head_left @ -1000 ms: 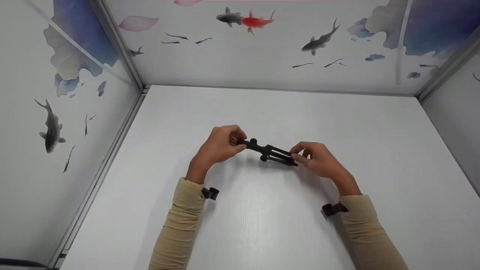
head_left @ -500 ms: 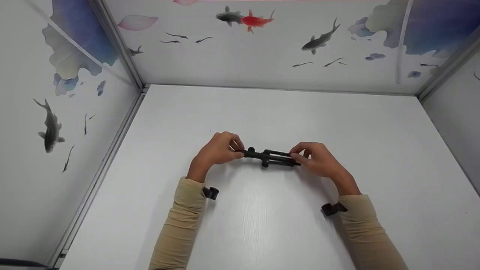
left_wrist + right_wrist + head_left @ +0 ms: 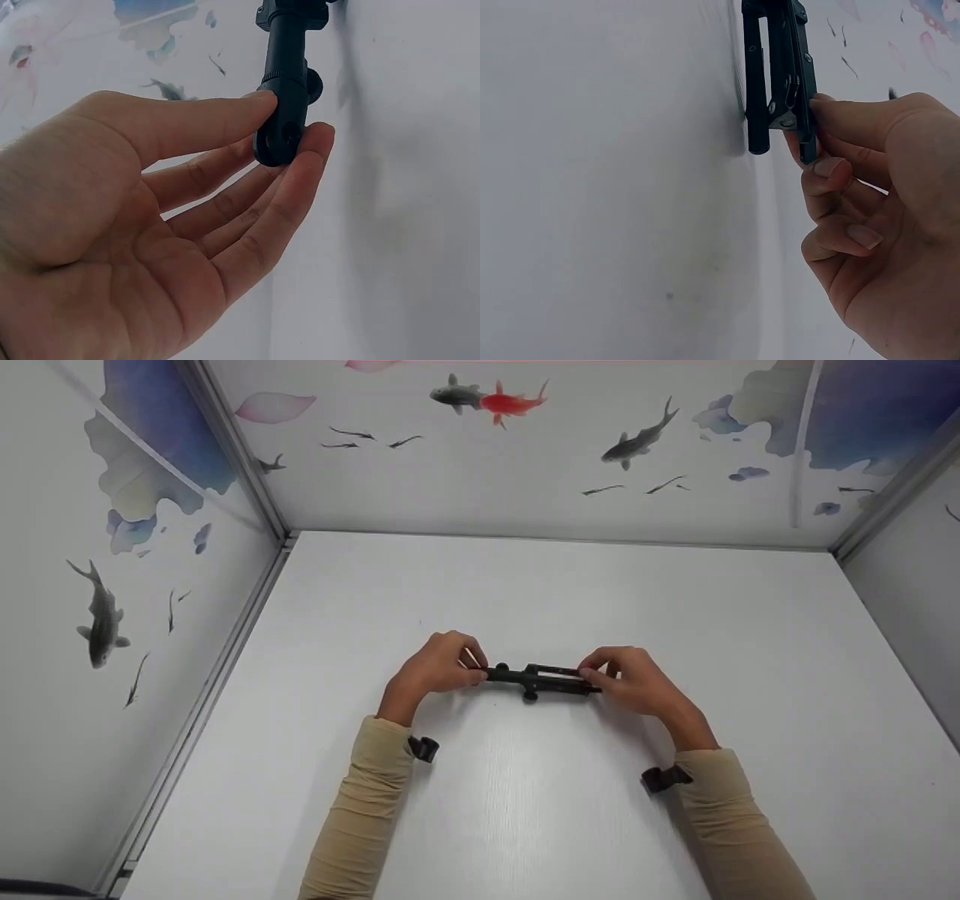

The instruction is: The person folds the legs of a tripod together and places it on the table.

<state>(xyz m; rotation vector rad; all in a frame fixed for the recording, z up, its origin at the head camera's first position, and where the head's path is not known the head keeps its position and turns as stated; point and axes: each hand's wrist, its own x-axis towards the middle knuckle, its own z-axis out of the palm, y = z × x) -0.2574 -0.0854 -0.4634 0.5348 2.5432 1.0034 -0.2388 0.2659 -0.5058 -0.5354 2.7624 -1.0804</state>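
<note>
A small black tripod (image 3: 529,678) with folded legs lies sideways between both hands, roughly level, just above or on the table. My left hand (image 3: 444,664) pinches its narrow head end between thumb and fingers; the left wrist view shows the rounded tip of the tripod (image 3: 285,112) there, with a knob beside it. At the other end my right hand (image 3: 631,678) pinches one leg near its foot. In the right wrist view, the legs of the tripod (image 3: 776,67) run side by side with narrow gaps, and metal brackets show between them.
The white table (image 3: 510,795) stretches under both arms. White panels with printed fish (image 3: 637,439) stand at the back and sides, joined by grey metal rails (image 3: 225,660). A dark object (image 3: 45,889) shows at the lower left corner. Each wrist wears a small black camera mount (image 3: 424,748).
The left hand has come down toward the person, bringing the tripod's head end from a slant to nearly level. The right hand has barely moved and still pinches the leg.
</note>
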